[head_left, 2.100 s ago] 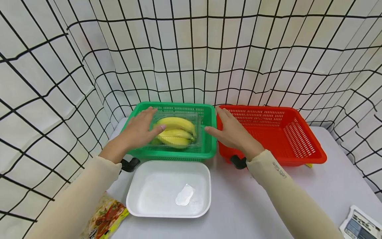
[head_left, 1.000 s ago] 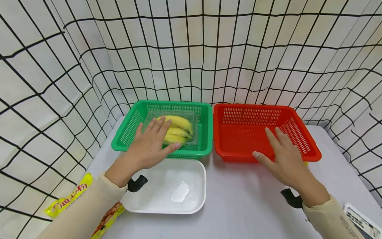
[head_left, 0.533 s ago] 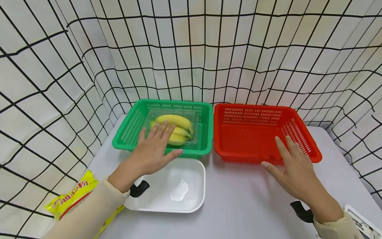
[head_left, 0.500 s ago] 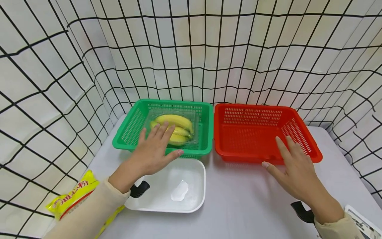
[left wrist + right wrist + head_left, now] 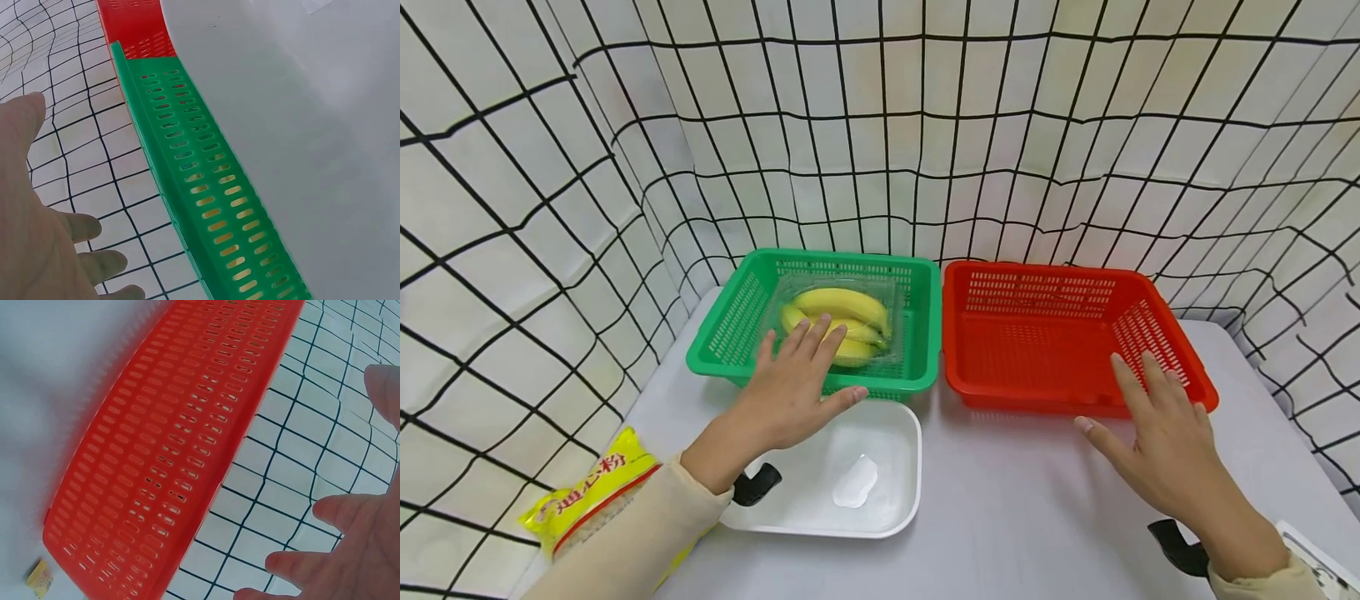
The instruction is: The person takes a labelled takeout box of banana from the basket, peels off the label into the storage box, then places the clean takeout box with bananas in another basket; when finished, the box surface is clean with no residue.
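Note:
Bananas (image 5: 842, 310) in a clear plastic box (image 5: 891, 333) lie inside the green basket (image 5: 925, 325). My left hand (image 5: 790, 396), fingers spread and holding nothing, hovers over that basket's front edge and the white tray (image 5: 887, 467). To the right, my right hand (image 5: 1168, 446) hangs with straight, spread fingers near the front right corner of the red basket (image 5: 1030, 342), also holding nothing. In the left wrist view the green basket (image 5: 206, 187) shows its slotted wall beside my hand. The right wrist view shows the red basket's (image 5: 150, 437) outer side.
A yellow food packet (image 5: 591, 492) lies at the left, partly under my left sleeve. Black netting over white walls surrounds the table (image 5: 1000, 517) at the back and sides. A white printed object (image 5: 1326, 567) sits at the right edge. A small yellow item (image 5: 40, 579) lies beside the red basket.
My hands have parted from both sides of the banana box; the right hand moved right and toward me, the left slightly down. The box stays in the green basket.

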The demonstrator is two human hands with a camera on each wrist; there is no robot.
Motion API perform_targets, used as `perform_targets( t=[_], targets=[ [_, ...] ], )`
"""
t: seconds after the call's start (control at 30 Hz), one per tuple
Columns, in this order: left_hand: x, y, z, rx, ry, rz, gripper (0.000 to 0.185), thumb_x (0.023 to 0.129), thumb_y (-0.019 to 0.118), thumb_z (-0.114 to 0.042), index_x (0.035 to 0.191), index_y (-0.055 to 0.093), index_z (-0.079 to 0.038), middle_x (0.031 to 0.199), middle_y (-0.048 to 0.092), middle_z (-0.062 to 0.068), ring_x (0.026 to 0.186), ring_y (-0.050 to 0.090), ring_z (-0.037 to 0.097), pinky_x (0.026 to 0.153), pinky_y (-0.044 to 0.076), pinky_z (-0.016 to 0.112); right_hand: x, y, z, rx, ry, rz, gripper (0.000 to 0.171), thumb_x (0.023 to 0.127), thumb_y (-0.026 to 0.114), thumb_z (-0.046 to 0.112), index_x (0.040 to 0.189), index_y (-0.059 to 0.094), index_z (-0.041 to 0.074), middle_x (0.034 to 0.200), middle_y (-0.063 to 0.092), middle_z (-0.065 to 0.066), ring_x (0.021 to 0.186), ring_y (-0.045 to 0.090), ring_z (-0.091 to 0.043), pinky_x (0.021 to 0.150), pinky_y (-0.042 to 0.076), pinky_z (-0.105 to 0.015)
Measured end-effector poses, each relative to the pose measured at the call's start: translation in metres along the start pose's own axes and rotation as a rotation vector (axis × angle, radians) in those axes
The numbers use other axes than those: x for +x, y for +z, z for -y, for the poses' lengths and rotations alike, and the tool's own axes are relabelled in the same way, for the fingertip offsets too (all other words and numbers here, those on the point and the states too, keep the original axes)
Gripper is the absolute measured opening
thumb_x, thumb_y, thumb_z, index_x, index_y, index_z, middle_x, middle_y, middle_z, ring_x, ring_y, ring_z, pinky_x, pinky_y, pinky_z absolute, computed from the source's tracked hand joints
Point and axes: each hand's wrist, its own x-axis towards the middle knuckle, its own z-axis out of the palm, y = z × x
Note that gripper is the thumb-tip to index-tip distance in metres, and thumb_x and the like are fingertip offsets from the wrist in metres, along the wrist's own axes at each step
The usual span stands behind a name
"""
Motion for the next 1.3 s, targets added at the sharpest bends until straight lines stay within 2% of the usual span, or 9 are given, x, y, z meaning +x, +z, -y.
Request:
perform_targets(
  t=[0.3,0.53,0.7,0.93,1.3],
  targets=[
    [0.002,0.0,0.004,-0.003,-0.001,-0.016,0.093,0.101,0.046,-0.071,0.167,0.023,-0.01,0.173,0.015,0.016,0.159,0.011,0.043,0.12,0.005,0.076,-0.001,-0.003,0.001,0.0,-0.013,-0.022,0.101,0.094,0.07,0.056,0.168,0.017,0.012,0.167,0.011,-0.034,0.147,0.013,-0.065,0.108,0.008,-0.088],
    [0.003,-0.002,0.001,-0.014,-0.004,0.014,0.093,0.101,0.043,-0.073,0.168,0.019,-0.012,0.174,0.011,0.014,0.16,0.009,0.042,0.12,0.002,0.075,-0.003,-0.005,0.0,-0.005,-0.008,-0.016,0.101,0.093,0.071,0.053,0.167,0.017,0.01,0.167,0.011,-0.034,0.146,0.013,-0.067,0.108,0.008,-0.088],
    [0.004,-0.003,0.001,0.004,-0.005,0.013,0.094,0.1,0.044,-0.073,0.167,0.019,-0.012,0.174,0.011,0.014,0.159,0.01,0.042,0.12,0.003,0.075,-0.004,-0.005,0.0,0.0,-0.003,-0.01,0.102,0.093,0.071,0.054,0.168,0.017,0.011,0.167,0.011,-0.034,0.147,0.011,-0.065,0.108,0.005,-0.088],
    [0.003,-0.001,0.0,-0.004,-0.001,0.022,0.094,0.1,0.044,-0.073,0.168,0.019,-0.012,0.174,0.01,0.014,0.16,0.008,0.042,0.12,0.003,0.075,-0.007,-0.005,-0.002,-0.032,0.01,-0.004,0.102,0.092,0.071,0.055,0.167,0.019,0.009,0.166,0.013,-0.035,0.146,0.013,-0.065,0.106,0.009,-0.089],
    [0.008,-0.005,0.0,0.021,0.016,-0.008,0.093,0.101,0.047,-0.07,0.167,0.022,-0.01,0.173,0.014,0.016,0.158,0.013,0.044,0.12,0.004,0.076,0.0,-0.011,-0.004,-0.055,-0.036,-0.046,0.099,0.094,0.07,0.055,0.167,0.02,0.01,0.166,0.015,-0.035,0.145,0.017,-0.065,0.105,0.012,-0.09]
  ],
)
